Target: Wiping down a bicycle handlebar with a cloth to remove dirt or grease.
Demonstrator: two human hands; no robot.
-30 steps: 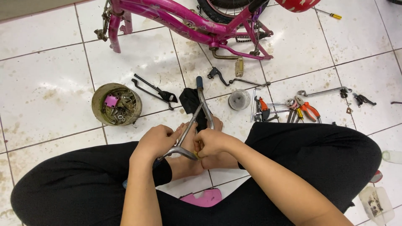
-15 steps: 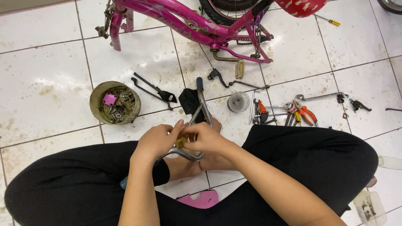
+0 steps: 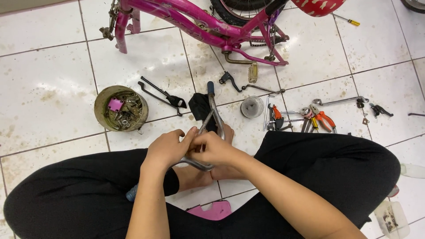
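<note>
Hiding the bent handlebar's (image 3: 211,126) lower curve: left hand (image 3: 166,149); right hand (image 3: 214,149).

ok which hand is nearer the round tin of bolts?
Left. The left hand sits just right of the tin; the right hand is farther right, beyond it.

A pink bicycle frame (image 3: 199,22) lies on the stained white tiles (image 3: 44,53). A round tin of nuts and bolts (image 3: 121,108) sits left; orange-handled pliers (image 3: 325,118) lie right.
</note>
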